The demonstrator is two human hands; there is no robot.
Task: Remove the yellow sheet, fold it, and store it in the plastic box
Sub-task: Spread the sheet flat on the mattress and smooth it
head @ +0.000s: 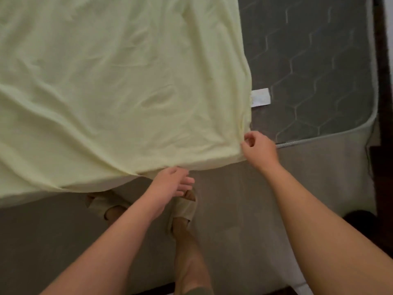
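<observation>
Sheet cloth first: yellow sheet (106,81) lying wrinkled over most of the grey mattress (319,60), not yet off the bed. Peeled away on the right side, leaving bare a wide strip of mattress with six-sided stitching and a small white label (260,97) just beside the sheet's edge. Near edge of the sheet hanging a little over the soft grey bed side (244,209). Right hand (258,147) at the near right corner of the sheet, fingers curled, thumb and first finger pinched on the cloth, likely to draw that corner off the mattress. Left hand (170,182) at the same near edge, further left, thumb up by the hem and fingers stretched out below it. Wrinkles running toward that spot, as if tugged, but cannot tell whether gripping the cloth there or only touching it. Both hands on one edge, probably to lift the sheet in one go and stop it bunching up before folding. Two feet in pale slippers (185,207) down below, close to the bed. No plastic box anywhere in view, so nothing to say about any contents. Folding and storing not yet begun.
</observation>
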